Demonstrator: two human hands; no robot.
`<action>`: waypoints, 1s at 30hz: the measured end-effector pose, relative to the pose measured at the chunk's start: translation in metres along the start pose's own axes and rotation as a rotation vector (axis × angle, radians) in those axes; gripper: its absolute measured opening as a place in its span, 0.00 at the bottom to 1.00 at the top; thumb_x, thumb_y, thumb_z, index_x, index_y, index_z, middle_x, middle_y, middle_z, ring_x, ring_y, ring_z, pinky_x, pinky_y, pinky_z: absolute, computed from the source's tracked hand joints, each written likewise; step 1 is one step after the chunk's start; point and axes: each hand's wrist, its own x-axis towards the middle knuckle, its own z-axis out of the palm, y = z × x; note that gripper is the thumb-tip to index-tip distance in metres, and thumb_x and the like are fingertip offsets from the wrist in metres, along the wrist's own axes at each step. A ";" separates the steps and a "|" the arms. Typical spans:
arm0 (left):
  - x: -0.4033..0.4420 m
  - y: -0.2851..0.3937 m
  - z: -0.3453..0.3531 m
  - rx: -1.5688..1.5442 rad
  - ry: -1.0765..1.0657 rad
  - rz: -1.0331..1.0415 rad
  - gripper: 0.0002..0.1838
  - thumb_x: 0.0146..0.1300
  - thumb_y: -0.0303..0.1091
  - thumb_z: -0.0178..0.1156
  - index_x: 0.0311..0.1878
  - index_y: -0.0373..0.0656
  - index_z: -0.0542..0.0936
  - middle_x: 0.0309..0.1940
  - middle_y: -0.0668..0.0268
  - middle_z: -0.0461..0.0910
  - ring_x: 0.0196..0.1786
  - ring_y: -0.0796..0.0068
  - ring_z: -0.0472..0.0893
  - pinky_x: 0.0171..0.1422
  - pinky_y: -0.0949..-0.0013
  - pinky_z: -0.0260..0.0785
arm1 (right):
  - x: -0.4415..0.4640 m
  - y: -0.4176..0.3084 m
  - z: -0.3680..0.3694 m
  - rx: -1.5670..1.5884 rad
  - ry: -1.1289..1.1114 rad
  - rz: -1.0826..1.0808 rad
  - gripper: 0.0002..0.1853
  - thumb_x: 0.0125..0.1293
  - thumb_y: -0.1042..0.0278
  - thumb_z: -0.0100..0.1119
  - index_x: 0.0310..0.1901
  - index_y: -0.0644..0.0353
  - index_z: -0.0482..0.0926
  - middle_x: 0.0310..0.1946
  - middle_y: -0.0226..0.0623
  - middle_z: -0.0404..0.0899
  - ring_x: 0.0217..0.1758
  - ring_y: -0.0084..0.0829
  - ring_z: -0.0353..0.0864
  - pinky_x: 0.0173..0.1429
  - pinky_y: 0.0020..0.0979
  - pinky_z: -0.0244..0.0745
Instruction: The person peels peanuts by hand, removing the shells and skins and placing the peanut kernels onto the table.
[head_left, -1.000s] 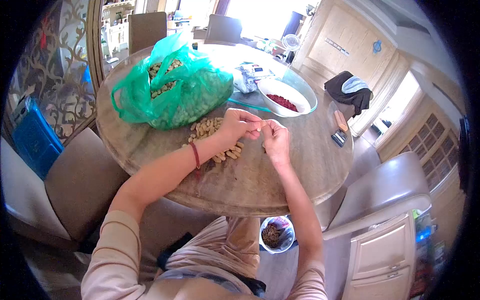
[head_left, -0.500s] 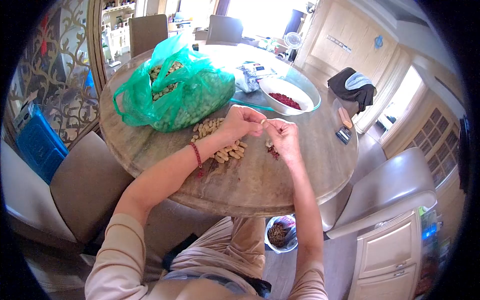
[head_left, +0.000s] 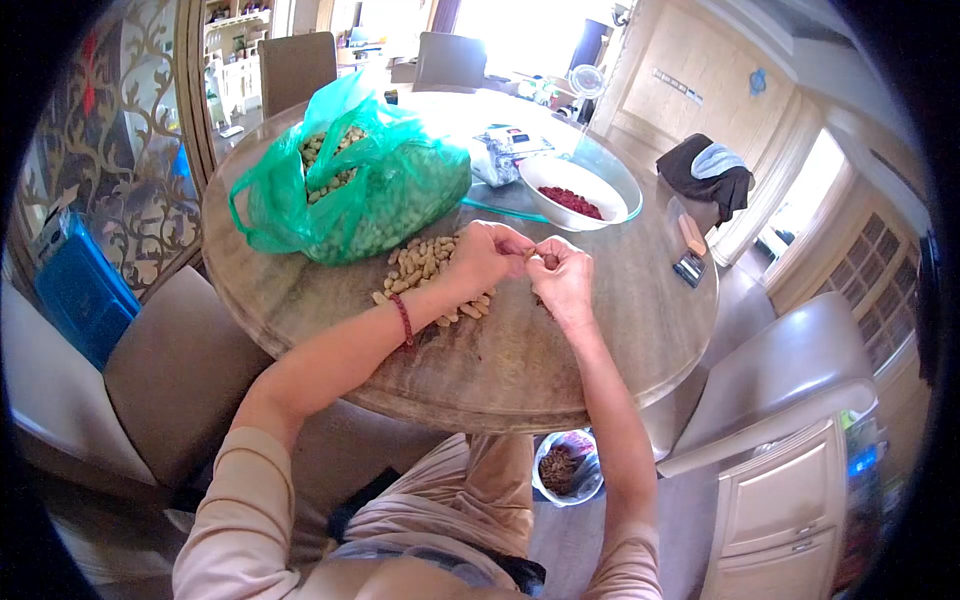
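While your left hand (head_left: 488, 258) and right hand (head_left: 563, 282) meet, each grip pinching what looks like one peanut (head_left: 529, 256) over the surface (head_left: 520, 365) beside the peanut pile (head_left: 420, 264), squeezing too hard could fling it away.

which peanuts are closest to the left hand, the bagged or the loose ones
The loose pile on the table, spread right beside the left hand. The bagged peanuts lie farther away, inside the green bag.

Table (head_left: 500, 375) with peanuts (head_left: 422, 262), green bag (head_left: 400, 205)
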 end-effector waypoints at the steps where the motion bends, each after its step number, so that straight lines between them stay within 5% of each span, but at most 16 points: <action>1: -0.001 0.001 0.002 0.001 0.018 -0.008 0.10 0.47 0.17 0.61 0.35 0.31 0.80 0.28 0.62 0.81 0.29 0.80 0.79 0.32 0.77 0.74 | 0.000 0.001 0.001 0.003 0.002 0.002 0.04 0.49 0.75 0.56 0.25 0.66 0.78 0.12 0.24 0.67 0.17 0.12 0.60 0.21 0.22 0.58; 10: -0.004 0.010 0.001 -0.123 0.022 -0.085 0.09 0.50 0.19 0.61 0.36 0.29 0.79 0.30 0.60 0.81 0.30 0.78 0.79 0.33 0.75 0.75 | 0.000 0.008 0.004 0.036 -0.020 -0.003 0.06 0.52 0.74 0.49 0.26 0.66 0.76 0.14 0.30 0.72 0.16 0.17 0.68 0.22 0.25 0.64; 12: -0.005 0.010 0.002 -0.178 0.020 -0.124 0.09 0.50 0.19 0.60 0.37 0.29 0.78 0.31 0.60 0.81 0.30 0.77 0.80 0.35 0.74 0.76 | 0.002 0.013 0.008 -0.002 0.003 -0.010 0.08 0.53 0.72 0.49 0.28 0.67 0.75 0.18 0.46 0.74 0.21 0.35 0.76 0.30 0.34 0.70; 18: -0.002 0.003 0.005 -0.349 0.039 -0.190 0.10 0.52 0.19 0.59 0.39 0.28 0.77 0.35 0.57 0.79 0.34 0.70 0.81 0.40 0.69 0.78 | 0.001 0.016 0.015 0.023 0.034 0.029 0.10 0.58 0.69 0.48 0.30 0.68 0.75 0.23 0.51 0.76 0.28 0.44 0.78 0.37 0.38 0.71; 25: 0.005 -0.006 0.001 -0.238 0.119 -0.191 0.11 0.51 0.21 0.61 0.39 0.28 0.76 0.34 0.59 0.78 0.33 0.72 0.80 0.38 0.70 0.78 | 0.009 0.045 0.031 0.119 -0.027 0.182 0.13 0.61 0.65 0.50 0.34 0.69 0.76 0.25 0.52 0.77 0.30 0.40 0.79 0.37 0.37 0.71; 27: 0.006 -0.002 0.001 -0.199 0.114 -0.142 0.11 0.52 0.22 0.62 0.39 0.28 0.76 0.33 0.58 0.79 0.32 0.73 0.80 0.37 0.72 0.77 | 0.010 0.047 0.029 0.227 -0.033 0.142 0.14 0.64 0.63 0.49 0.33 0.68 0.75 0.21 0.43 0.77 0.26 0.29 0.77 0.31 0.32 0.70; 28: 0.007 0.000 -0.001 -0.207 0.079 -0.153 0.12 0.53 0.23 0.62 0.40 0.29 0.76 0.33 0.58 0.79 0.32 0.73 0.80 0.37 0.72 0.77 | 0.007 0.029 0.019 0.391 -0.127 0.324 0.13 0.66 0.62 0.48 0.32 0.64 0.74 0.18 0.31 0.73 0.23 0.19 0.71 0.23 0.24 0.65; 30: 0.006 0.001 -0.002 -0.205 0.081 -0.165 0.12 0.53 0.23 0.62 0.40 0.29 0.76 0.33 0.58 0.79 0.32 0.73 0.80 0.37 0.72 0.77 | 0.008 0.029 0.020 0.496 -0.148 0.361 0.12 0.67 0.62 0.47 0.32 0.62 0.74 0.18 0.27 0.70 0.21 0.16 0.68 0.21 0.21 0.60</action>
